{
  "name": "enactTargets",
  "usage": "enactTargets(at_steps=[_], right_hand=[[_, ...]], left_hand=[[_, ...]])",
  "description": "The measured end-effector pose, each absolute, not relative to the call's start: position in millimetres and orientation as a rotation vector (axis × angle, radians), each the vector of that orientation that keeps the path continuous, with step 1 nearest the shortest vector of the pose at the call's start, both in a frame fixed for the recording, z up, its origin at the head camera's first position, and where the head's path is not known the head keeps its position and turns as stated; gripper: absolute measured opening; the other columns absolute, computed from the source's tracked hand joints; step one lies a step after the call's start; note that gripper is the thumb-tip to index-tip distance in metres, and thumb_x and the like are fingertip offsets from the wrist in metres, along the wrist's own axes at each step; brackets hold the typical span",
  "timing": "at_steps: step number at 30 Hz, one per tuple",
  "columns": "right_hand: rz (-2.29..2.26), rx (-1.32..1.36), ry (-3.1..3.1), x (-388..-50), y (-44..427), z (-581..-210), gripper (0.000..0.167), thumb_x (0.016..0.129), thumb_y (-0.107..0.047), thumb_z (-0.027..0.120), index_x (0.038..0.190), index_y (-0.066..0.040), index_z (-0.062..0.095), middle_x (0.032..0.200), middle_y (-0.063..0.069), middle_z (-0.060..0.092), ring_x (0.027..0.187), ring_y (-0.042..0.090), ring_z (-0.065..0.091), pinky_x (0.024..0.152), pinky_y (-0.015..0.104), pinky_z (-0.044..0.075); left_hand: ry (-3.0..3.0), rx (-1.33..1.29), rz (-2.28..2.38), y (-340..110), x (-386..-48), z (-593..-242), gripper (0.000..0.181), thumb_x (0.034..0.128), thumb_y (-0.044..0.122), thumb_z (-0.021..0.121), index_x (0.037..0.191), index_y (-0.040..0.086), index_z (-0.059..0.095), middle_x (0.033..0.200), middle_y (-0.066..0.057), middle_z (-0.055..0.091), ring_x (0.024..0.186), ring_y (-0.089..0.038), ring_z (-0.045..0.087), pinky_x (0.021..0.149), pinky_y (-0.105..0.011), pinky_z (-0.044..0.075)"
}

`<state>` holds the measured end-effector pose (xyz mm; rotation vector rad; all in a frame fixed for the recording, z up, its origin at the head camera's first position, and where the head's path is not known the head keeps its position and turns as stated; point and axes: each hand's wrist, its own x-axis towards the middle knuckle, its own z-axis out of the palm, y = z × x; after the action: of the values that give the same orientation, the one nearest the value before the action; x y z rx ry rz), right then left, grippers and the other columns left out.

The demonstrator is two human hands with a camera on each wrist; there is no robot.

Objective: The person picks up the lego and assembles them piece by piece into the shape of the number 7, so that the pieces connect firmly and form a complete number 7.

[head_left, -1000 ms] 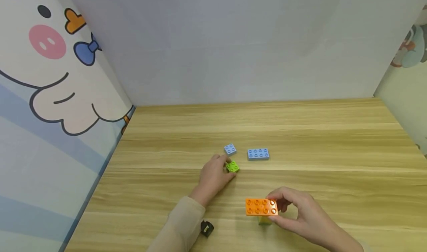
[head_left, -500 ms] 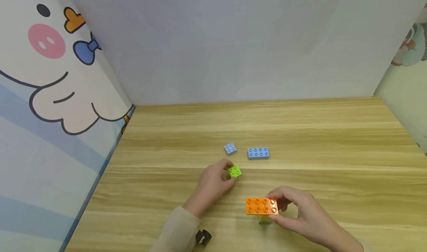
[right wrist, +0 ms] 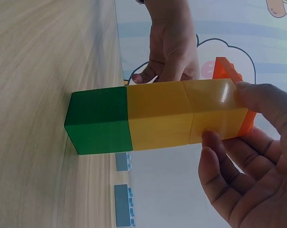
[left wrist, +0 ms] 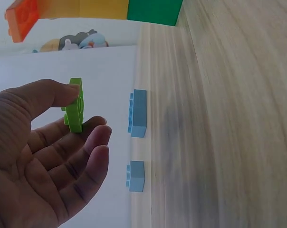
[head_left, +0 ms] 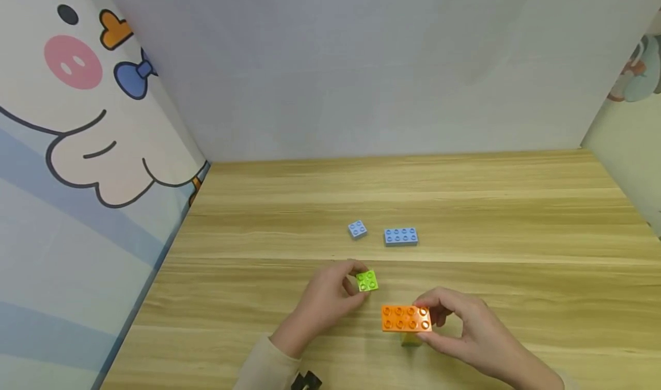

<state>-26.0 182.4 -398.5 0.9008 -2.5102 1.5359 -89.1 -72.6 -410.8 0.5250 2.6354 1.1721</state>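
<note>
My left hand (head_left: 327, 298) pinches a flat lime-green 2x2 toy brick (head_left: 367, 281) between thumb and fingers. In the left wrist view this lime brick (left wrist: 75, 111) is held up off the table. To its right in the head view, my right hand (head_left: 465, 330) grips the top of an upright brick tower. An orange 2x4 brick (head_left: 406, 319) caps the tower and overhangs its column. Below the cap, the right wrist view shows two yellow blocks (right wrist: 160, 116) above a dark green block (right wrist: 100, 121) standing on the table. The left hand is partly hidden behind the tower there.
Two light blue bricks lie beyond the hands: a small 2x2 brick (head_left: 357, 230) and a longer 2x4 brick (head_left: 400, 237). The wooden table (head_left: 258, 206) meets a pale back wall (head_left: 382, 69). A black object (head_left: 306, 381) sits by the left sleeve.
My left hand has drawn the lime-green brick nearer to me and slightly right, away from the blue bricks and closer to the tower. The right hand and the tower stay put.
</note>
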Motion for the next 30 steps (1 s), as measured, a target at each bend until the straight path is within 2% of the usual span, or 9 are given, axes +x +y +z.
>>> enactTargets(at_steps=[11, 23, 30], right_hand=[[1.546, 0.913, -2.480, -26, 182, -399, 0.035, 0.081, -0.007, 0.080, 0.108, -0.021, 0.063, 0.098, -0.009, 0.067, 0.076, 0.006, 0.061, 0.062, 0.028, 0.055], [1.522, 0.943, -2.455, -26, 184, -401, 0.037, 0.079, -0.005, 0.080, 0.109, -0.020, 0.063, 0.099, -0.009, 0.067, 0.076, 0.006, 0.060, 0.062, 0.028, 0.054], [1.520, 0.956, -2.442, -26, 184, -402, 0.038, 0.079, -0.004, 0.080, 0.109, -0.020, 0.063, 0.099, -0.008, 0.067, 0.076, 0.006, 0.060, 0.062, 0.028, 0.054]], left_hand=[[2.552, 0.675, 1.252, -82, -74, -406, 0.037, 0.0834, 0.012, 0.077, 0.118, 0.014, 0.064, 0.110, 0.003, 0.066, 0.080, -0.004, 0.059, 0.065, -0.019, 0.053], [2.388, 0.776, 1.433, -86, -61, -402, 0.037, 0.0816, 0.003, 0.076, 0.114, 0.015, 0.064, 0.100, 0.008, 0.064, 0.083, -0.007, 0.060, 0.067, -0.022, 0.055], [2.337, 0.794, 1.486, -89, -57, -402, 0.039, 0.0809, 0.001, 0.076, 0.115, 0.016, 0.063, 0.101, 0.006, 0.065, 0.086, -0.008, 0.059, 0.070, -0.023, 0.056]])
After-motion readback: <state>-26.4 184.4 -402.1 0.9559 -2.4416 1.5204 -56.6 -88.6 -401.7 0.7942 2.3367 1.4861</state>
